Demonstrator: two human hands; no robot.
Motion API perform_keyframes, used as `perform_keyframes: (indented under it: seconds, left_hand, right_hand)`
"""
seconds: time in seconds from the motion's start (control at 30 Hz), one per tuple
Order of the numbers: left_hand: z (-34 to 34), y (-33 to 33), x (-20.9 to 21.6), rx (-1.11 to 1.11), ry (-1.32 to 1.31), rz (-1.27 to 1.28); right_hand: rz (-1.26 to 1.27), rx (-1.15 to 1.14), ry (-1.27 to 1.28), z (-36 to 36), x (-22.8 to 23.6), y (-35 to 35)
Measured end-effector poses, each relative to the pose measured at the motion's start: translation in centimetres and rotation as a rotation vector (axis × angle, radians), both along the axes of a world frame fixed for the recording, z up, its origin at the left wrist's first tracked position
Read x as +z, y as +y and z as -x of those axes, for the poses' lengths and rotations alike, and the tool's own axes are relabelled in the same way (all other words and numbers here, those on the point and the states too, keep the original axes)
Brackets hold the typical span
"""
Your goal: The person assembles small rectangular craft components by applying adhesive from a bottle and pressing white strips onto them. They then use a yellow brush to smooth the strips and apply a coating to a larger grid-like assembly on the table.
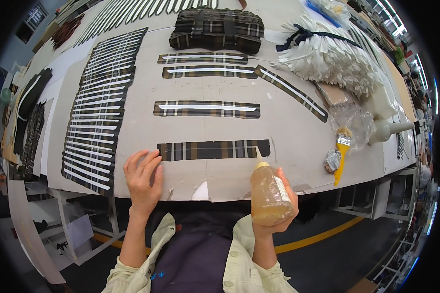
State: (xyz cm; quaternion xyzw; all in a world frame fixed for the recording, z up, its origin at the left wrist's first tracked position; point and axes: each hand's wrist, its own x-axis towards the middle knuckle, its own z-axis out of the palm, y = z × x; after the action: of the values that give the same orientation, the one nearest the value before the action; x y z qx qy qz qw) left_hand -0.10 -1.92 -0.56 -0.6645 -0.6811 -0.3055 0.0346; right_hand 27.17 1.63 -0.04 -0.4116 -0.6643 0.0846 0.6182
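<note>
A dark plaid fabric strip lies flat near the table's front edge, with a thin pale line running along most of its length. My left hand rests at the strip's left end, fingers extended and touching it. In my right hand is a clear squeeze bottle of amber liquid, gripped round its body. The bottle's narrow tip meets the strip near its right end. Just beyond lies another plaid strip bearing a narrow white strip.
Farther back is a tied bundle of plaid strips. A slanted strip lies right of more finished-looking ones. Overlapping plaid strips cover the left side. At right are a white strip bundle, a yellow-handled brush and a white bottle.
</note>
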Motion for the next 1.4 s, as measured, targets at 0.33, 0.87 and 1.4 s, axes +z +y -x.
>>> perform_keyframes:
  seconds: [0.33, 0.87, 1.4]
  left_hand:
    - [0.1, -0.3, -0.3, 0.002, -0.018, 0.012]
    - [-0.2, -0.3, -0.2, 0.019, -0.095, 0.003]
    - [-1.2, -0.8, 1.9, 0.174, -0.390, -0.045]
  right_hand:
    - [-0.299, -0.175, -0.222, -9.8, 0.6, 1.3]
    - [0.016, 0.720, 2.151, -35.5, -0.1, 11.7]
    - [0.460, 0.047, 0.131, -14.5, 6.9, 20.0]
